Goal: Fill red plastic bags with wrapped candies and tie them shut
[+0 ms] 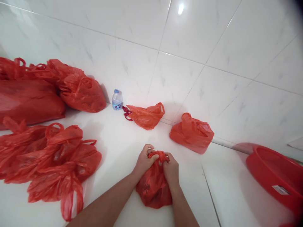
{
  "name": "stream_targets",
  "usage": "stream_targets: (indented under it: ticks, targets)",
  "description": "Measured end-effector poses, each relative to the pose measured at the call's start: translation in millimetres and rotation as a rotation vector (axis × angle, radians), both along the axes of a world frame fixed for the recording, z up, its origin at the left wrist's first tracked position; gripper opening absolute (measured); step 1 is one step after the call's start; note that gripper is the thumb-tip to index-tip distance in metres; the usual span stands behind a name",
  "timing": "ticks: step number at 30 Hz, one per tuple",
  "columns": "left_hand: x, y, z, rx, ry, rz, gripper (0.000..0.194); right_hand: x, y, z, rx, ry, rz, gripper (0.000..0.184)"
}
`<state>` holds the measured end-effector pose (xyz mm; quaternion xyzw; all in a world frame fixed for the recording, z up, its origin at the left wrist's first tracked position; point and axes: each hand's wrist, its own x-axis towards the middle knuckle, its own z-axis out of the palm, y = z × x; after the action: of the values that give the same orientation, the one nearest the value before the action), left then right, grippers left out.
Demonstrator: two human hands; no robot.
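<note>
A filled red plastic bag [155, 186] rests on the white floor between my forearms, with dark contents showing faintly through it. My left hand [145, 159] pinches the gathered top of this bag from the left, thumb laid over the plastic. On the other side, my right hand [170, 168] has its fingers closed on the bag's top as well. The plastic looks twisted or knotted between the two hands; its exact form is partly hidden by the fingers.
Against the tiled wall stand a small water bottle [117, 100], a crumpled red bag [146, 116] and another red bag [191, 134]. Several filled red bags [80, 91] lie at the left, with more tied bags [68, 157] nearer. A red plastic basin [267, 173] is at the right.
</note>
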<state>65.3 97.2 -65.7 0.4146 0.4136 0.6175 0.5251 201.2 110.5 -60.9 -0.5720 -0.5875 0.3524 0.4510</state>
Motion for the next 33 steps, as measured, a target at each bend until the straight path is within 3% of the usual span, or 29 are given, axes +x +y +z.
stream_targets:
  ticks: [6, 10, 12, 15, 19, 24, 28, 33]
  targets:
    - [0, 2, -7.3, 0.01, 0.123, 0.039, 0.025, 8, 1, 4.9, -0.045, 0.207, 0.125, 0.025]
    - [-3, 1, -3.0, 0.017, 0.153, 0.059, 0.022, 17, 3, 2.1, -0.186, 0.594, 0.241, 0.034]
    - [-5, 0, 1.2, 0.023, 0.168, 0.093, 0.021, 20, 6, -1.8, -0.186, 0.748, 0.213, 0.035]
    - [-9, -3, 12.8, 0.046, 0.212, 0.161, 0.019, 22, 14, -9.8, -0.087, 0.657, 0.078, 0.03]
    - [-18, -20, 42.2, 0.144, 0.374, 0.219, 0.02, 24, 27, -18.0, 0.03, 0.468, -0.048, 0.023]
    - [-29, -66, 76.7, 0.143, 0.508, -0.047, 0.021, 29, 32, -17.8, 0.11, 0.28, -0.148, 0.022]
    - [-37, -99, 84.0, 0.072, 0.7, -0.265, 0.023, 27, 30, -17.9, 0.126, 0.179, -0.156, 0.021]
    - [-45, -108, 93.6, -0.094, 0.811, -0.563, 0.02, 25, 26, -13.9, 0.099, 0.122, -0.088, 0.022]
